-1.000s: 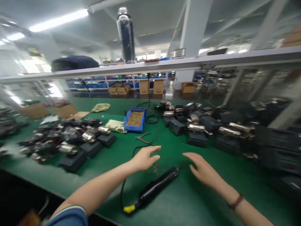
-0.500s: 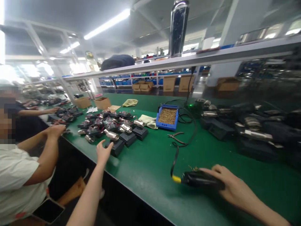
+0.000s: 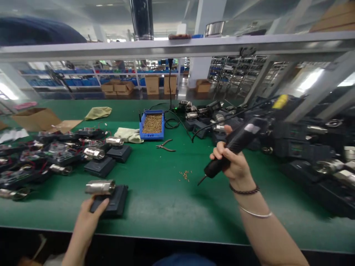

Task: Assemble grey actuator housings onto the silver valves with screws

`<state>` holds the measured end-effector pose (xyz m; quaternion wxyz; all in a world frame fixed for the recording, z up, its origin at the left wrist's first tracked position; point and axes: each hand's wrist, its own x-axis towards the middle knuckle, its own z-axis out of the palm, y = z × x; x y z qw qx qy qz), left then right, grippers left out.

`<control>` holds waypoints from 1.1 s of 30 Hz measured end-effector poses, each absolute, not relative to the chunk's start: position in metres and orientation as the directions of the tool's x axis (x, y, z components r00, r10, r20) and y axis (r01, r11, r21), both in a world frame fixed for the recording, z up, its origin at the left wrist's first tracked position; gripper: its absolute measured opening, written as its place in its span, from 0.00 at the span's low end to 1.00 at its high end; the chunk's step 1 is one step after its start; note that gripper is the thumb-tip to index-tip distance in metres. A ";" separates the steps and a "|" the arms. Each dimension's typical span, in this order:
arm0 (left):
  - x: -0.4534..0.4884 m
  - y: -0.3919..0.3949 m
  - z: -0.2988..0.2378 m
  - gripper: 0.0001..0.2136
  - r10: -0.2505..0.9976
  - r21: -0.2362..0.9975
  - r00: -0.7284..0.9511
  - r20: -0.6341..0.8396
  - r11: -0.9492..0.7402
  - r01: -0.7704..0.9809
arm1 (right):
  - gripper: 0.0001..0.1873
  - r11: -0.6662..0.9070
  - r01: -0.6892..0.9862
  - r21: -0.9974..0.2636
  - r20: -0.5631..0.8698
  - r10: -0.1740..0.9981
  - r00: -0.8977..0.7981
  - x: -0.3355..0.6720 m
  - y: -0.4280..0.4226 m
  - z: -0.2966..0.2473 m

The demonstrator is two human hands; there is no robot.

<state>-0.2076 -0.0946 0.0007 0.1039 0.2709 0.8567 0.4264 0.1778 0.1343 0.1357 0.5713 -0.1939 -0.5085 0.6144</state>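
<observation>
My right hand is wrapped round a black electric screwdriver, raised above the bench and tilted with its bit down to the left. A cord runs from the yellow collar at its upper end. Below and left of the bit, a small heap of brass-coloured screws lies on the green bench top. My left hand grips a dark boxy actuator near the front edge, thumb over its near side; the other fingers are partly hidden. A shiny metal valve body sits on top of that box.
Wire-strewn open units crowd the left, with two more boxes like mine beside them. A blue bin of small brass-coloured parts, a cloth and pliers lie mid-bench. Stacked dark units fill the right. A shelf spans above.
The view has swung right. My left hand has closed on the boxy actuator, which now stands apart from the row. My right hand has lifted the screwdriver and turned its bit downward.
</observation>
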 end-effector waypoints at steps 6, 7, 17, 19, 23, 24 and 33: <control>-0.080 -0.061 -0.012 0.24 0.683 0.827 -0.714 0.157 0.304 0.473 | 0.26 0.203 -0.411 -0.889 0.305 0.931 -0.201 0.151 0.139 0.113; -0.063 -0.056 -0.013 0.24 0.694 0.826 -0.700 0.169 0.288 0.485 | 0.24 0.217 -0.398 -0.891 0.305 0.937 -0.171 0.150 0.139 0.110; 0.018 -0.035 -0.013 0.19 0.782 0.833 -0.585 0.212 0.168 0.527 | 0.19 0.317 -0.384 -0.867 0.340 0.940 0.008 0.140 0.139 0.086; 0.020 -0.038 -0.010 0.19 0.780 0.825 -0.580 0.236 0.155 0.544 | 0.18 0.304 -0.385 -0.871 0.332 0.943 -0.007 0.144 0.135 0.091; 0.018 -0.055 0.009 0.13 0.684 0.735 -0.556 0.472 0.042 0.677 | 0.17 0.301 -0.395 -0.868 0.337 0.941 -0.024 0.165 0.117 0.115; 0.018 -0.058 0.016 0.08 0.662 0.688 -0.503 0.555 -0.026 0.725 | 0.17 0.303 -0.410 -0.860 0.345 0.938 -0.030 0.172 0.111 0.124; 0.042 -0.038 0.065 0.15 0.817 0.590 -0.074 0.572 -0.348 0.728 | 0.14 0.262 -0.552 -0.792 0.387 0.914 -0.122 0.205 0.051 0.182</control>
